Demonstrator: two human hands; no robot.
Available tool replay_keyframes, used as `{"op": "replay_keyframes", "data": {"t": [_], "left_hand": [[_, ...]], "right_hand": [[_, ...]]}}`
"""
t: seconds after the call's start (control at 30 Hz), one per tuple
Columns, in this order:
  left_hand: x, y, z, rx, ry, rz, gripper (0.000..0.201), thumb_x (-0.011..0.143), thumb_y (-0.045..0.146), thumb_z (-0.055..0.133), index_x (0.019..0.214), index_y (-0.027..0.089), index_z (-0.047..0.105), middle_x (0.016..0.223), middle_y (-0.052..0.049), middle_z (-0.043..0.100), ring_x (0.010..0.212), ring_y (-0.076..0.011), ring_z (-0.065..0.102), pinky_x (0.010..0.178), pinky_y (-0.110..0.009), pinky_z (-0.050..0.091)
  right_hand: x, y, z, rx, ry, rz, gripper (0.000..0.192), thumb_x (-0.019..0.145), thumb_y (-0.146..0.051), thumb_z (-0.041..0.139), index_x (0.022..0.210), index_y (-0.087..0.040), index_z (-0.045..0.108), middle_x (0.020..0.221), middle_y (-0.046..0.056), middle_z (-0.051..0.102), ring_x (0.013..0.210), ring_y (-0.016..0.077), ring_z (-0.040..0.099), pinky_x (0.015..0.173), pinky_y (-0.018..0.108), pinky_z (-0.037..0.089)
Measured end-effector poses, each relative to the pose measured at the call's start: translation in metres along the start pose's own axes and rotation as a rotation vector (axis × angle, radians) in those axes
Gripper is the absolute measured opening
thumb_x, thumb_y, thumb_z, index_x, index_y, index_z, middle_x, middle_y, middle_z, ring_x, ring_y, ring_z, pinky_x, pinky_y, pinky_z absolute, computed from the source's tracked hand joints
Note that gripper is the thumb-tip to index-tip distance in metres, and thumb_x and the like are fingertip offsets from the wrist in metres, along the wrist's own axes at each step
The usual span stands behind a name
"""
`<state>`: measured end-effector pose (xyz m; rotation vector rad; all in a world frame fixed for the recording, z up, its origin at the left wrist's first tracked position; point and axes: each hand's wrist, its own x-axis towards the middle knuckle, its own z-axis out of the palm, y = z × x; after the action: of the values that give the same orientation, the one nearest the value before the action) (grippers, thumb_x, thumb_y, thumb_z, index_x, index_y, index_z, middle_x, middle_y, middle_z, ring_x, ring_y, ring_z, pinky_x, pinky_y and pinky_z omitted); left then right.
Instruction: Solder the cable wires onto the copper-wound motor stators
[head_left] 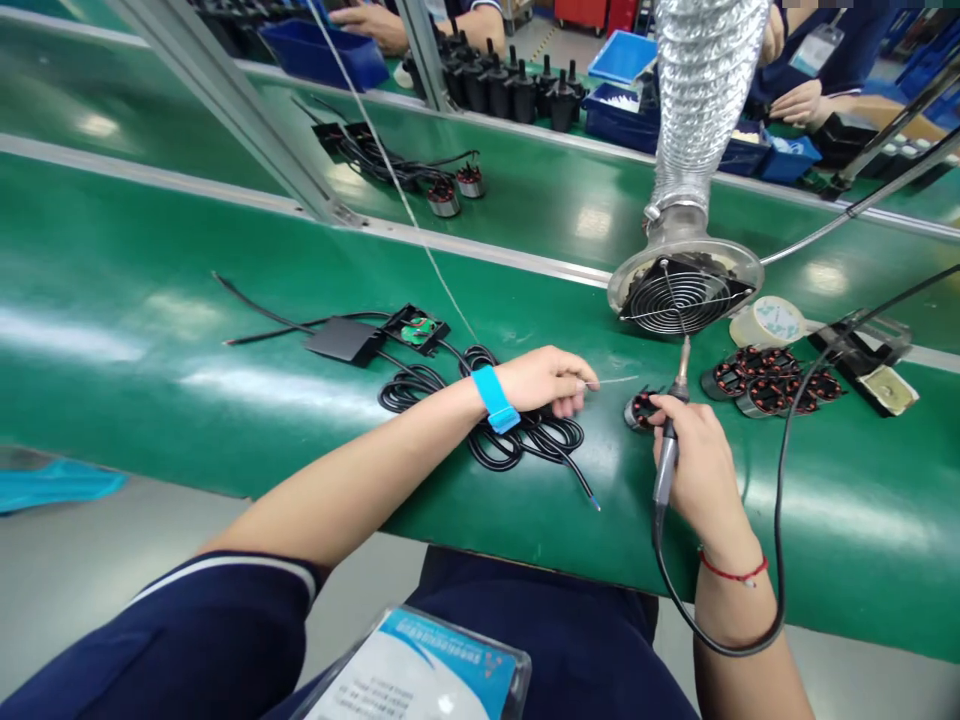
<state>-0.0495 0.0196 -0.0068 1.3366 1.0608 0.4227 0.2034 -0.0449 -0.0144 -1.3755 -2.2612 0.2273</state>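
Between the fingertips of my left hand (547, 382) is a thin solder wire (619, 380), its free end pointing right. A blue strap (496, 398) circles my left wrist. My right hand (703, 462) grips a soldering iron (666, 465) with its tip pointing up, below the fan guard. Beside my right fingertips stands a single motor stator (637, 410) with copper windings, partly hidden by them. Coiled black cables (499, 450) lie under and around my left wrist. Left of them are a black cover (343, 340) and an open black case with a green circuit board (417, 328).
A fume extractor (679, 290) hangs above the bench. To the right are several stators (772, 382), a roll of tape (766, 322) and an iron stand (889, 388). The iron's cord (784, 500) loops past my right forearm. Co-workers' hands (799, 103) show beyond the frame.
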Motion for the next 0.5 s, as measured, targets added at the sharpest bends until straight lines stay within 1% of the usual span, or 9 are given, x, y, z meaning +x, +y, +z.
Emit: {"op": "replay_keyframes", "data": {"t": [0.03, 0.07, 0.1, 0.17, 0.2, 0.23, 0.33, 0.4, 0.5], "left_hand": [[0.002, 0.002, 0.004, -0.152, 0.032, -0.034, 0.008, 0.082, 0.008, 0.056, 0.089, 0.011, 0.060, 0.068, -0.001, 0.066, 0.053, -0.0088, 0.061, 0.055, -0.022, 0.050], [0.005, 0.004, 0.008, -0.265, 0.068, -0.059, 0.009, 0.080, 0.004, 0.057, 0.083, 0.012, 0.056, 0.066, -0.001, 0.064, 0.051, -0.0083, 0.060, 0.052, -0.020, 0.048], [0.008, 0.006, 0.013, -0.336, 0.102, -0.077, 0.012, 0.079, 0.002, 0.056, 0.078, 0.013, 0.052, 0.061, 0.001, 0.061, 0.047, -0.0068, 0.056, 0.047, -0.017, 0.043], [0.013, 0.010, 0.021, -0.385, 0.135, -0.100, 0.017, 0.081, 0.004, 0.056, 0.074, 0.016, 0.047, 0.051, 0.007, 0.049, 0.037, -0.0033, 0.041, 0.038, -0.014, 0.026], [0.016, 0.012, 0.025, -0.377, 0.131, -0.102, 0.019, 0.084, 0.008, 0.057, 0.072, 0.017, 0.045, 0.048, 0.009, 0.043, 0.035, -0.0024, 0.033, 0.037, -0.014, 0.019], [0.019, 0.014, 0.028, -0.352, 0.119, -0.095, 0.023, 0.087, 0.014, 0.059, 0.071, 0.018, 0.043, 0.047, 0.010, 0.038, 0.035, -0.0019, 0.028, 0.037, -0.015, 0.015], [0.027, 0.019, 0.033, -0.197, 0.088, -0.040, 0.033, 0.085, 0.025, 0.067, 0.065, 0.017, 0.042, 0.047, 0.011, 0.035, 0.039, -0.0020, 0.025, 0.041, -0.017, 0.015], [0.029, 0.021, 0.031, -0.080, 0.078, 0.002, 0.030, 0.086, 0.025, 0.065, 0.064, 0.015, 0.048, 0.050, 0.009, 0.039, 0.042, -0.0027, 0.029, 0.045, -0.018, 0.020], [0.026, 0.020, 0.022, 0.031, 0.051, 0.059, 0.022, 0.089, 0.019, 0.057, 0.068, 0.011, 0.058, 0.057, 0.006, 0.050, 0.048, -0.0041, 0.037, 0.051, -0.019, 0.028]], "right_hand": [[0.000, -0.002, 0.000, 0.048, 0.027, -0.037, 0.035, 0.092, -0.014, 0.047, 0.124, -0.023, 0.056, 0.097, 0.006, 0.070, 0.090, 0.0235, 0.059, 0.081, 0.039, 0.050], [0.000, -0.003, 0.001, 0.082, 0.068, -0.051, 0.034, 0.092, -0.015, 0.048, 0.124, -0.024, 0.055, 0.095, 0.005, 0.070, 0.089, 0.0230, 0.060, 0.081, 0.040, 0.051], [0.000, -0.003, 0.002, 0.101, 0.111, -0.036, 0.034, 0.092, -0.016, 0.049, 0.124, -0.024, 0.054, 0.094, 0.004, 0.069, 0.088, 0.0224, 0.061, 0.081, 0.040, 0.052], [0.000, -0.002, 0.006, 0.115, 0.165, 0.047, 0.036, 0.091, -0.020, 0.052, 0.127, -0.024, 0.050, 0.099, 0.005, 0.069, 0.090, 0.0227, 0.064, 0.085, 0.042, 0.054], [0.000, -0.002, 0.008, 0.123, 0.170, 0.097, 0.039, 0.091, -0.022, 0.055, 0.129, -0.023, 0.048, 0.104, 0.007, 0.068, 0.094, 0.0238, 0.064, 0.088, 0.044, 0.055], [0.000, -0.002, 0.012, 0.136, 0.158, 0.141, 0.043, 0.090, -0.025, 0.057, 0.132, -0.022, 0.046, 0.110, 0.009, 0.067, 0.100, 0.0254, 0.065, 0.091, 0.046, 0.055], [0.000, -0.003, 0.021, 0.180, 0.094, 0.200, 0.055, 0.087, -0.034, 0.065, 0.135, -0.020, 0.043, 0.123, 0.015, 0.063, 0.113, 0.0302, 0.062, 0.096, 0.052, 0.053], [0.001, -0.006, 0.026, 0.175, 0.066, 0.195, 0.059, 0.085, -0.036, 0.068, 0.136, -0.020, 0.044, 0.124, 0.016, 0.063, 0.114, 0.0317, 0.061, 0.097, 0.054, 0.053], [0.003, -0.010, 0.029, 0.140, 0.054, 0.174, 0.058, 0.085, -0.033, 0.068, 0.136, -0.019, 0.045, 0.123, 0.015, 0.064, 0.112, 0.0322, 0.061, 0.097, 0.055, 0.052]]}}
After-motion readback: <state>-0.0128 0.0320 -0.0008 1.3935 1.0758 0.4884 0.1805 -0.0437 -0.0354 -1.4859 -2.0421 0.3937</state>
